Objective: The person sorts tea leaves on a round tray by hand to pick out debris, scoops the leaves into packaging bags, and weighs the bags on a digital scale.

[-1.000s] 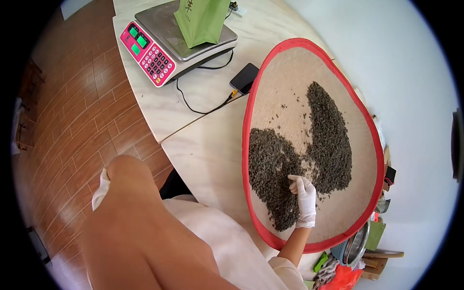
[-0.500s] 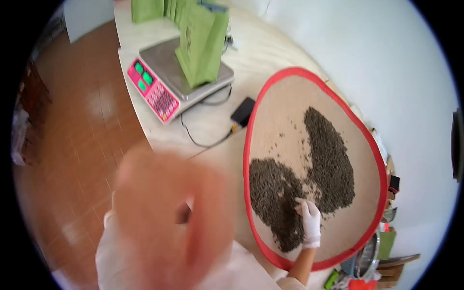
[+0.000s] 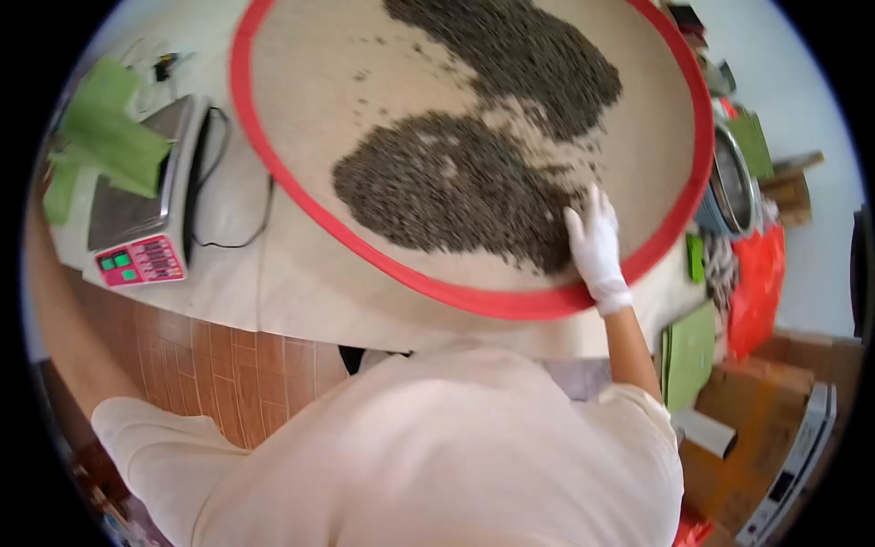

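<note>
My right hand (image 3: 597,251), in a white glove, is at the right end of the nearer pile of dark dried leaves (image 3: 447,182). Its thumb and fingers are apart, with nothing held between them. Both that pile and a farther one (image 3: 538,64) lie on a round tray with a red rim (image 3: 469,299). My bare left forearm reaches up along the left edge of the view, beside a green bag (image 3: 105,128) on the scale (image 3: 132,214). The left hand itself cannot be seen.
A black cable (image 3: 232,244) runs between scale and tray. Right of the tray are a metal sieve (image 3: 734,182), a red plastic bag (image 3: 756,292), a green package (image 3: 690,356) and a cardboard box (image 3: 747,438).
The view has swung round, so tray and scale sit differently in it. My left arm has gone from the lower middle to the far left. My right hand's fingers have spread.
</note>
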`<action>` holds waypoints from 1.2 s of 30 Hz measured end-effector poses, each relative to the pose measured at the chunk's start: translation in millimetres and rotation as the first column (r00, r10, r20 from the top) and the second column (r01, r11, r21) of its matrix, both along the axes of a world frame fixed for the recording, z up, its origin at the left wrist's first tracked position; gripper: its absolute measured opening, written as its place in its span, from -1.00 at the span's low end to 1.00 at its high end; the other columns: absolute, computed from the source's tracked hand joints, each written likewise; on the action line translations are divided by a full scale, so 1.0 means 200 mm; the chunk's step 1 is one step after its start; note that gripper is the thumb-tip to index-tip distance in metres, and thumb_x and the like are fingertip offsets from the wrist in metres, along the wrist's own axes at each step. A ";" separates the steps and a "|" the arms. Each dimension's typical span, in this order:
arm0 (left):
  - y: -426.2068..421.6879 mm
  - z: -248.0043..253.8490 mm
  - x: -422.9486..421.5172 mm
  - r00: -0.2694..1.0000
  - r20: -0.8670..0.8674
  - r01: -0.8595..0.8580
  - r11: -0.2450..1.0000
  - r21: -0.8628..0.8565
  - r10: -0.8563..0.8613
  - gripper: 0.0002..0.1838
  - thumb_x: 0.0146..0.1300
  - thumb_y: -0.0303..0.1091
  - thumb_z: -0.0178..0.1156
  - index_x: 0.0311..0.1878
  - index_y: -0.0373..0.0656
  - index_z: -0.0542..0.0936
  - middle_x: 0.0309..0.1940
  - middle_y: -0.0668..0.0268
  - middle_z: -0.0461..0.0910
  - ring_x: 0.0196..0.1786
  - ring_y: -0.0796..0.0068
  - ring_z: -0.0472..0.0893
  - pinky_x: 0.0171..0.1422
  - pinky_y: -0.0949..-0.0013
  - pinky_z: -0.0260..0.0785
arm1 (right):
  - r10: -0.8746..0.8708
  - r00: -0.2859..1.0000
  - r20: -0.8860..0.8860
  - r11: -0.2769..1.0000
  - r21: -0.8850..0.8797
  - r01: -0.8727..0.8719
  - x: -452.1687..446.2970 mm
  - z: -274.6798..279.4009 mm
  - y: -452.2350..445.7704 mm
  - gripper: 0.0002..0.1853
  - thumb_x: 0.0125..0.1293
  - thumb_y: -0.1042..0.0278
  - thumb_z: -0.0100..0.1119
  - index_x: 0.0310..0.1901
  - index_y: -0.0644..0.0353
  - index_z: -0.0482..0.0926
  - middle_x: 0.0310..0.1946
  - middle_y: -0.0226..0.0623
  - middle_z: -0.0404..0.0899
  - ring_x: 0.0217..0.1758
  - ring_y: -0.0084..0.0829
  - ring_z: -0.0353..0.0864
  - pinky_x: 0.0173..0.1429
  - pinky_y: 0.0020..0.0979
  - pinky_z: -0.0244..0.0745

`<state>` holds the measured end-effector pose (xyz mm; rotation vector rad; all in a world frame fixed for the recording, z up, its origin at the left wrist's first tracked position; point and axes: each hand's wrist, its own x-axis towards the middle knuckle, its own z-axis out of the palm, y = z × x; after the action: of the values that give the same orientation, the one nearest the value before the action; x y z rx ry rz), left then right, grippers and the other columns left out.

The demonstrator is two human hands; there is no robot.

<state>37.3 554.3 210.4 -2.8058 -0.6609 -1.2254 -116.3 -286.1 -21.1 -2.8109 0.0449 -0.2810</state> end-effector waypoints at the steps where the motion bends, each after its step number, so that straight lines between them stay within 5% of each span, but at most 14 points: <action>1: 0.00 -0.01 0.01 1.000 0.001 0.012 1.000 -0.019 -0.012 -0.29 0.20 0.20 0.17 0.17 -0.27 0.53 0.01 0.00 0.59 0.05 0.07 0.57 0.19 0.12 0.35 | 0.011 1.000 -0.005 1.000 -0.013 -0.011 -0.02 -0.03 0.03 -0.24 0.37 0.04 0.12 0.43 0.33 0.10 0.34 0.31 0.19 0.40 0.25 0.16 0.48 -0.02 0.07; 5: -0.10 0.06 -0.01 0.997 0.039 0.075 0.993 -0.093 -0.071 -0.32 0.20 0.15 0.16 0.16 -0.26 0.52 0.00 0.01 0.58 0.04 0.08 0.57 0.18 0.12 0.35 | 0.172 0.984 -0.046 0.982 0.084 -0.168 -0.02 -0.12 0.20 -0.03 0.31 -0.07 0.18 0.49 0.35 -0.12 0.41 0.41 -0.02 0.46 0.33 0.00 0.51 0.05 -0.06; 12: -0.32 0.14 -0.12 0.973 0.112 0.223 0.951 -0.217 -0.202 -0.38 0.21 0.07 0.14 0.15 -0.26 0.51 -0.01 0.03 0.57 0.03 0.10 0.56 0.16 0.12 0.36 | 0.588 0.801 0.111 0.794 0.111 -0.598 0.14 -0.05 0.55 -0.11 0.32 -0.05 0.12 0.48 0.33 -0.04 0.44 0.32 -0.04 0.47 0.31 0.00 0.54 0.08 -0.10; 19: -0.67 0.24 -0.19 0.893 0.162 0.451 0.832 -0.325 -0.421 -0.45 0.22 -0.01 0.12 0.13 -0.25 0.50 -0.02 0.04 0.55 0.01 0.12 0.55 0.14 0.11 0.36 | 0.480 0.869 0.116 0.856 0.152 -0.493 0.71 -0.18 0.40 -0.37 0.48 -0.13 -0.19 0.35 0.20 0.33 0.41 0.00 0.25 0.50 0.09 0.10 0.56 -0.12 0.00; 21: -0.81 0.26 -0.20 0.861 0.182 0.508 0.781 -0.363 -0.475 -0.46 0.22 -0.04 0.12 0.13 -0.25 0.50 -0.03 0.05 0.55 0.01 0.12 0.55 0.14 0.11 0.37 | 0.522 0.845 0.116 0.850 0.020 -0.527 0.68 -0.17 0.39 -0.38 0.47 -0.13 -0.13 0.35 0.16 0.35 0.39 -0.04 0.29 0.49 0.02 0.15 0.53 -0.16 0.09; 23: -0.92 0.28 -0.22 0.835 0.200 0.548 0.734 -0.403 -0.513 -0.48 0.22 -0.06 0.11 0.13 -0.25 0.50 -0.03 0.05 0.54 0.00 0.13 0.55 0.13 0.11 0.37 | 0.760 0.643 0.096 0.590 0.315 -0.743 0.59 -0.13 0.41 -0.42 0.49 -0.06 -0.09 0.40 0.11 0.30 0.39 -0.05 0.30 0.51 -0.08 0.16 0.55 -0.19 0.05; 25: -1.03 0.32 -0.21 0.812 0.216 0.577 0.688 -0.439 -0.543 -0.50 0.22 -0.08 0.11 0.12 -0.25 0.49 -0.04 0.06 0.54 0.00 0.13 0.55 0.13 0.11 0.37 | 0.787 0.617 -0.012 0.522 0.545 -0.656 0.47 -0.03 0.44 -0.27 0.38 -0.16 0.06 0.43 0.14 0.23 0.42 -0.01 0.22 0.51 -0.09 0.17 0.56 -0.19 0.02; 29: -1.23 0.39 -0.23 0.786 0.257 0.605 0.614 -0.506 -0.563 -0.53 0.23 -0.13 0.10 0.11 -0.24 0.49 -0.04 0.07 0.53 -0.01 0.15 0.54 0.12 0.11 0.37 | 0.835 0.546 0.069 0.534 0.140 -0.834 0.33 0.05 0.47 0.09 0.05 -0.35 0.29 0.49 0.15 0.08 0.47 0.19 0.01 0.50 0.23 0.03 0.56 0.09 -0.09; 36: -1.42 0.47 -0.23 0.780 0.299 0.594 0.503 -0.627 -0.549 -0.58 0.24 -0.21 0.08 0.10 -0.24 0.48 -0.06 0.08 0.52 -0.02 0.16 0.53 0.10 0.11 0.38 | 0.856 0.487 0.175 0.498 -0.025 -0.867 0.17 0.07 0.82 -0.18 0.17 -0.13 0.22 0.38 0.16 0.27 0.35 0.13 0.20 0.43 0.14 0.13 0.51 0.10 -0.06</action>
<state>-9.3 269.7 304.6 -3.8828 -0.1552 -1.3415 -82.2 -122.5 -6.3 -2.3276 -1.3482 -0.2387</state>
